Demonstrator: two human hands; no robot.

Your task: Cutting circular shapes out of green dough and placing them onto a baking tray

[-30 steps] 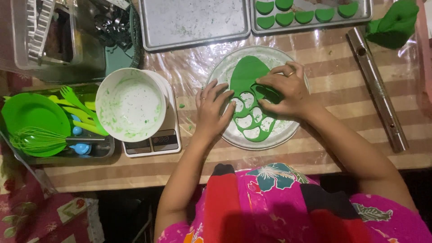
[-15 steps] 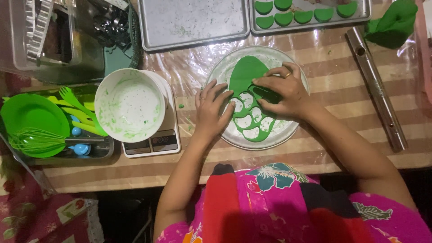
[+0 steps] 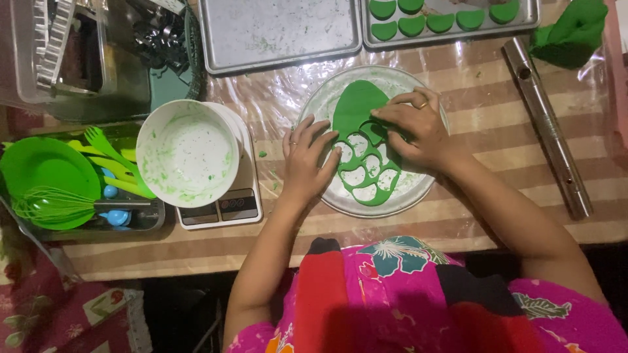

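Note:
A sheet of green dough (image 3: 356,108) with several round holes cut in it lies on a round metal plate (image 3: 405,189) in the middle of the table. My left hand (image 3: 306,157) rests flat on the plate's left side, fingertips touching the dough's cut edge. My right hand (image 3: 418,127) presses down on the dough's right side, fingers curled over something I cannot make out. A tray (image 3: 523,19) at the back right holds several green cut-out pieces (image 3: 412,26).
An empty baking tray (image 3: 281,33) lies at the back centre. A white bowl smeared green (image 3: 186,153) sits on a kitchen scale (image 3: 226,206). Left of it are a green plate (image 3: 42,170), forks and a whisk (image 3: 52,206). A metal rolling pin (image 3: 546,124) and a green dough lump (image 3: 572,33) lie right.
None of the objects has moved. My hands stay on the dough with only slight shifts of the fingers.

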